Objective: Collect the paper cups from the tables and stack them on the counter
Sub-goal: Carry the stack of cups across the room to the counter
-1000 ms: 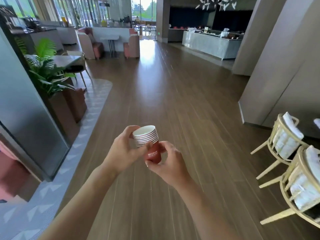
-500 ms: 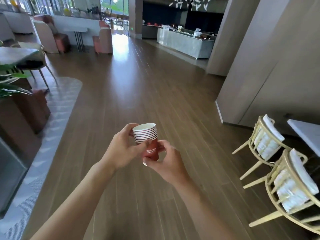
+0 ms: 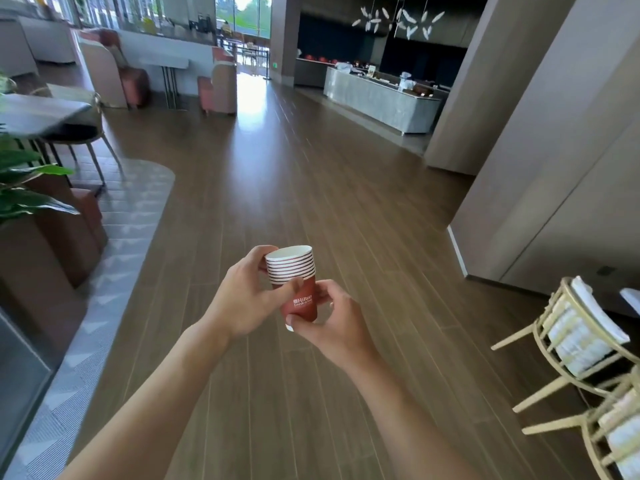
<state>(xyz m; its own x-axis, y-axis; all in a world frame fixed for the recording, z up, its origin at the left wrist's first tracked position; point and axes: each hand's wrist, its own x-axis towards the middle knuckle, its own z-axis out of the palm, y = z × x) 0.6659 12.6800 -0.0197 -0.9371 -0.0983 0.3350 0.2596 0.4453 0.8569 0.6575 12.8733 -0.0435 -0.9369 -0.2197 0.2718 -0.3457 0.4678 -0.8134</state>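
A nested stack of red paper cups is held upright in mid-air, in front of the body and above the wooden plank floor, between both hands. The white rims of the cups are layered closely at the top of the stack, and white lettering is shown on the red side of the outermost cup. The left hand is wrapped around the upper part of the stack, its fingers curled behind the rims and its thumb laid across the front just below them. The lower part of the stack is gripped by the right hand, whose thumb is set under the base while its fingers are curled around the far side. Both hands are thus closed on the stack, which touches no surface. A long pale desk with small items on top is seen far ahead to the right, well apart from the cups. A dark table with a chair stands at the left, near a green plant in a brown planter. Two pale wooden chairs with white cushions are placed at the right edge, beside a grey wall. A patterned grey carpet is laid along the left side of the floor.
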